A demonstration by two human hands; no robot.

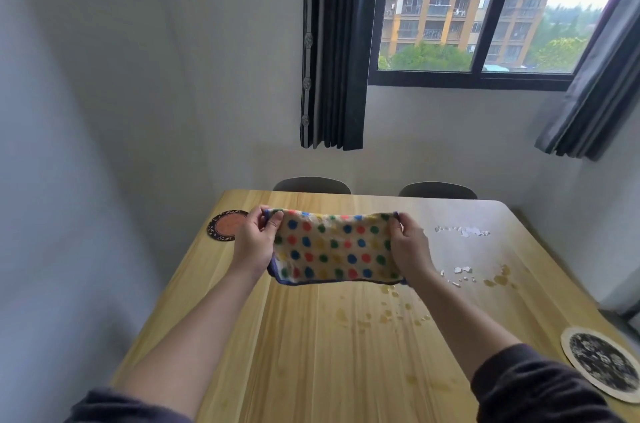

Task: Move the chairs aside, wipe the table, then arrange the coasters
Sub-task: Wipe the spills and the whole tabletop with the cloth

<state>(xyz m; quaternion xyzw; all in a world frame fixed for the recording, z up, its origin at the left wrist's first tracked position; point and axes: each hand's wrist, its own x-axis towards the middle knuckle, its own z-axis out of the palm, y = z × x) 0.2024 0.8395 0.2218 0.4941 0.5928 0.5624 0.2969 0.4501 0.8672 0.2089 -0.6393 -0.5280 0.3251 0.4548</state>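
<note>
Wooden table below; dotted cloth stretched btwn left hand & right hand, each pinching an end.

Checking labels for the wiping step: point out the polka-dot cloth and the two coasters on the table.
polka-dot cloth point(334, 249), head view, middle of its dotted face.
orange-centred coaster point(225, 226), head view, its orange centre.
dark floral coaster point(602, 362), head view, its dark patterned centre.
</note>
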